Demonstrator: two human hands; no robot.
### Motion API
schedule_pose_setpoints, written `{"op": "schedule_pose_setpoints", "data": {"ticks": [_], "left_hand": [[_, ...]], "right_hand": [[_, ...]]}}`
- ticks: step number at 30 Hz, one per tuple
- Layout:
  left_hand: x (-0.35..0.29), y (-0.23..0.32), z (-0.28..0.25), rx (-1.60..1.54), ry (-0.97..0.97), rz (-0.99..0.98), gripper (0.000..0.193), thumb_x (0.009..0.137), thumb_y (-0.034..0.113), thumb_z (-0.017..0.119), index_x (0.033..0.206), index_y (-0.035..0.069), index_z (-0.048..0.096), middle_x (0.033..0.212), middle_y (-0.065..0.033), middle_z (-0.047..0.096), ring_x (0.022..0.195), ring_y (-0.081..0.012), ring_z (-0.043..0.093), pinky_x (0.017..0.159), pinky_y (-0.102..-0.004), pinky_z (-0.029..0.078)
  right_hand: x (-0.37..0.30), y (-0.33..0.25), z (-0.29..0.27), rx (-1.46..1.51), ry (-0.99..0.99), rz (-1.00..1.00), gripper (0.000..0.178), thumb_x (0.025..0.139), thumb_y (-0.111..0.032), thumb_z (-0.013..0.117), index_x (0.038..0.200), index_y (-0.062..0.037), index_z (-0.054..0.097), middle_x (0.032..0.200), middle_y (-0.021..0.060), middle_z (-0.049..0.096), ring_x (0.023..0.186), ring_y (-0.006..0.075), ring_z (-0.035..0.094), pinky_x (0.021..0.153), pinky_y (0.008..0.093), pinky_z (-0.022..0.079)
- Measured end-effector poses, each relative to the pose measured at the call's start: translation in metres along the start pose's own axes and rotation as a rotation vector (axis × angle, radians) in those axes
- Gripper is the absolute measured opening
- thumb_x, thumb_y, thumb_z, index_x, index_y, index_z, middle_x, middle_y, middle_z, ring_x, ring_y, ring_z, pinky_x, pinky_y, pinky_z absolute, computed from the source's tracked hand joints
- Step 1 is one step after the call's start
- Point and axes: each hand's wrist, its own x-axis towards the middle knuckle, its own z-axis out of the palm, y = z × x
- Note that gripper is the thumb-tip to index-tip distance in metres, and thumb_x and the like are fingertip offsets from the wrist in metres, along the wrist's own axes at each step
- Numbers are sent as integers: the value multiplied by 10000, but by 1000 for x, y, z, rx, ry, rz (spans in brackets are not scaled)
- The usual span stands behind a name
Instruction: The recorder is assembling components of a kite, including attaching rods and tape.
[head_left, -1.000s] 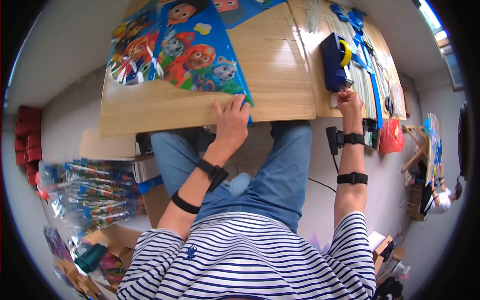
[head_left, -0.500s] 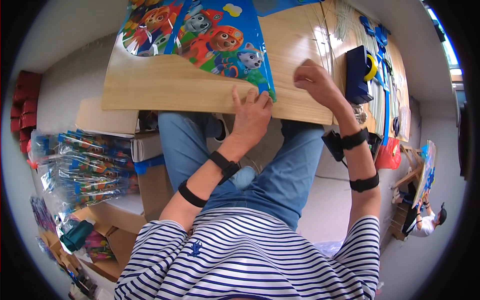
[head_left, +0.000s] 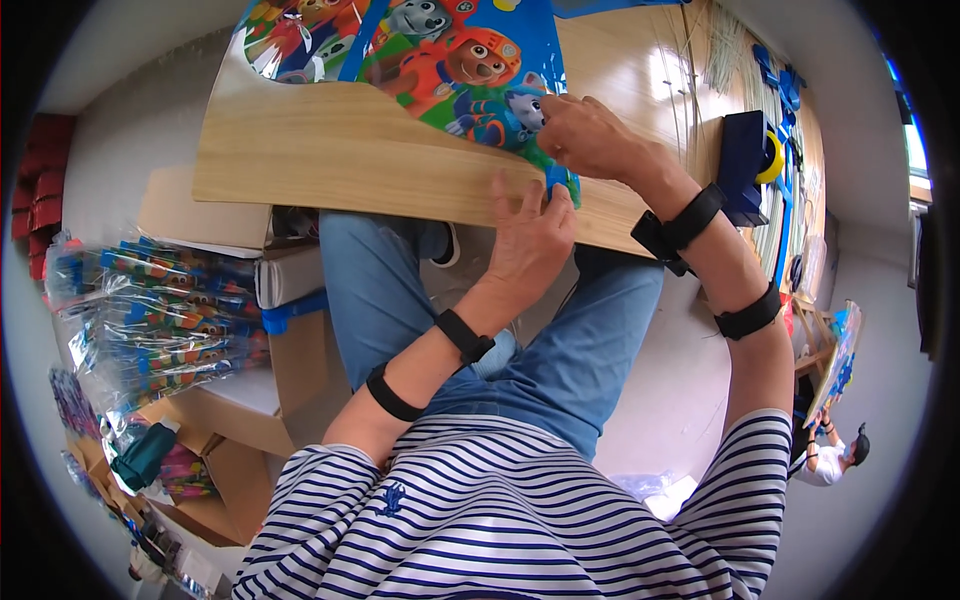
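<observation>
A glossy plastic sheet (head_left: 470, 60) with bright cartoon animals and a blue band lies over the far part of the table, one pointed corner reaching the front edge. On that corner rests my left hand (head_left: 533, 240), fingers spread, their tips at the small blue patch by the table edge. Bent over the sheet's right border is my right hand (head_left: 595, 140), its fingers curled and pressed together. Whatever those fingers pinch, if anything, is hidden behind them.
A dark blue tape dispenser (head_left: 743, 165) with a yellow roll stands on the wooden table (head_left: 300, 150) at right. Beyond it lie thin pale rods (head_left: 728, 60) and blue strips. Wrapped printed packs (head_left: 175, 320) pile over a cardboard box (head_left: 300, 380) at left. Another person (head_left: 835, 460) works far right.
My right hand has come left from above the bare tabletop onto the sheet's right border. My left hand stays on the corner. The whole view has shifted slightly.
</observation>
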Motion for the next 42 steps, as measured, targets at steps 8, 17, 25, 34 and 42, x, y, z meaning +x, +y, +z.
{"op": "schedule_pose_setpoints", "data": {"ticks": [8,17,25,34,42], "left_hand": [[1,-2,-2,-39,6,2,318,790,48,637,1101,4,684,1199,-91,574,1117,-329,518,1072,-700,242],[7,-4,-3,-16,108,66,203,805,92,609,948,-11,709,1040,-135,618,1201,-331,523,1071,-758,233],[15,-9,-5,-50,-8,167,176,786,33,610,937,-25,679,989,-137,587,1194,-310,549,1115,-697,255],[18,-9,-12,-20,-132,166,203,741,26,653,941,5,676,998,-122,592,1211,-304,545,1107,-715,234],[16,-9,-9,-44,-97,160,226,741,33,668,964,-6,682,1056,-107,588,1228,-298,539,1070,-746,230]], "right_hand": [[4,3,5,3,-3,-4,37,704,-58,668,690,-84,646,935,100,544,944,306,566,778,427,444],[7,0,10,-39,-1,-21,10,708,-62,661,705,-71,658,931,105,571,925,308,584,780,433,443],[12,3,17,-61,6,-19,13,715,-91,674,717,-83,685,917,111,597,907,308,613,761,451,463],[11,1,-9,-152,-3,236,175,678,-217,781,796,-101,725,970,105,656,878,307,660,753,423,502],[-21,9,24,411,363,558,313,636,-266,850,753,-26,686,725,122,674,677,242,652,627,368,502]]}}
